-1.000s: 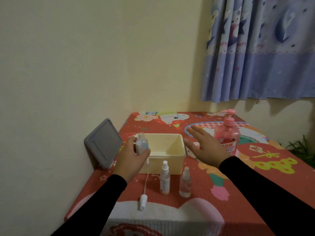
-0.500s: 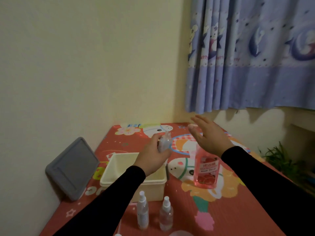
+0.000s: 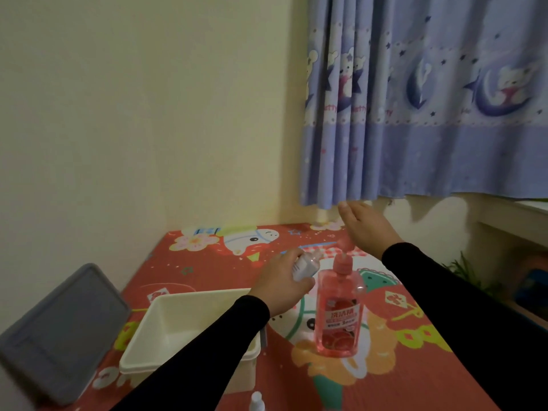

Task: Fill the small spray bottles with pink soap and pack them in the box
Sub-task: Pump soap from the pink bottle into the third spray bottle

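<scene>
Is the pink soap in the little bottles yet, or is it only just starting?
Only just starting. Done: the small bottle in the left hand has its sprayer off, with no pink visible inside. In hand: that bottle is tilted toward the spout of the pink soap bottle, with the open right hand over the pump. Left: filling, capping, and packing; nothing shows inside the cream box.

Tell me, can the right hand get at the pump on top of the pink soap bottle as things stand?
Probably yes. The right hand is open just above the pump head of the pink soap bottle, with nothing between them. The left hand holds the small spray bottle beside the spout, not over it.
</scene>
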### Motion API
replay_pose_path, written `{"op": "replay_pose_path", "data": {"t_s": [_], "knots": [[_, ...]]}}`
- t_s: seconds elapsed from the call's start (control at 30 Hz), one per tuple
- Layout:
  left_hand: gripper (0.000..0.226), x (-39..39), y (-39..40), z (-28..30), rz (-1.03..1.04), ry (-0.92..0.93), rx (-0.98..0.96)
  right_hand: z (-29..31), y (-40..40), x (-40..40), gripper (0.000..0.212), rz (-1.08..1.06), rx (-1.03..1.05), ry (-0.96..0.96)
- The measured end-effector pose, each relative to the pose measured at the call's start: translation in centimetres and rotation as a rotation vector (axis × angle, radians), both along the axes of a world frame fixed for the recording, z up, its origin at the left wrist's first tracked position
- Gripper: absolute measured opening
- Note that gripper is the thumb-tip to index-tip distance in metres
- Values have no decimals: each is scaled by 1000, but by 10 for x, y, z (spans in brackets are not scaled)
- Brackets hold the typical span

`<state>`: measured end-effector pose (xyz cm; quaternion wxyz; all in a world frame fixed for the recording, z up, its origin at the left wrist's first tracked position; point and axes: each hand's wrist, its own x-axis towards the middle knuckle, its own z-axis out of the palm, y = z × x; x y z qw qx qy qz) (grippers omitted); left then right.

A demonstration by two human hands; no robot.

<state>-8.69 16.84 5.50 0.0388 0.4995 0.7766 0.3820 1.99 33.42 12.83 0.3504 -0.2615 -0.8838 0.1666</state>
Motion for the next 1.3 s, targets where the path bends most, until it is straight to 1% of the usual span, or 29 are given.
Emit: {"op": "replay_pose_path", "data": {"t_s": [0.1, 0.27, 0.37, 0.5, 0.53, 0.6, 0.63, 0.7, 0.73, 0.8, 0.87, 0.93, 1.0, 1.1, 1.17, 1.3], "knots": [[44, -2, 8, -1, 6, 59, -28, -2, 4, -4, 45, -4, -64, -56], [41, -2, 17, 3, -18, 54, 14, -5, 9, -10, 47, -18, -132, -134], [44, -2, 20, 8, -30, 68, 40, -4, 13, -12, 54, -39, -165, -215], [49, 0, 21, 11, -33, 154, 19, 0, 15, -13, 60, -70, -218, -330], [50, 0, 21, 12, -33, 163, 10, 0, 16, -14, 59, -61, -223, -369], [50, 1, 20, 14, -34, 173, 0, -1, 17, -18, 44, -35, -228, -461], [48, 1, 20, 15, -36, 176, 0, -2, 17, -20, 38, -24, -254, -475], [46, 2, 20, 17, -42, 194, -4, -1, 16, -23, 32, -33, -334, -462], [47, 3, 20, 18, -42, 210, -14, -2, 15, -23, 34, -25, -338, -462], [54, 3, 21, 17, -35, 235, -40, -2, 12, -24, 44, 9, -310, -515], [57, 3, 21, 15, -40, 231, -67, -5, 12, -25, 50, 23, -326, -497], [53, 2, 22, 10, -48, 230, -87, -11, 13, -27, 52, 47, -392, -465], [51, 1, 22, 7, -53, 220, -102, -17, 11, -28, 52, 61, -417, -478], [54, 3, 20, 9, -50, 213, -132, -16, 8, -25, 53, 46, -397, -504], [55, 4, 18, 15, -55, 216, -128, -8, 5, -22, 53, 38, -347, -530], [55, 7, 16, 25, -54, 211, -114, 0, 12, -23, 62, 5, -253, -480]]}}
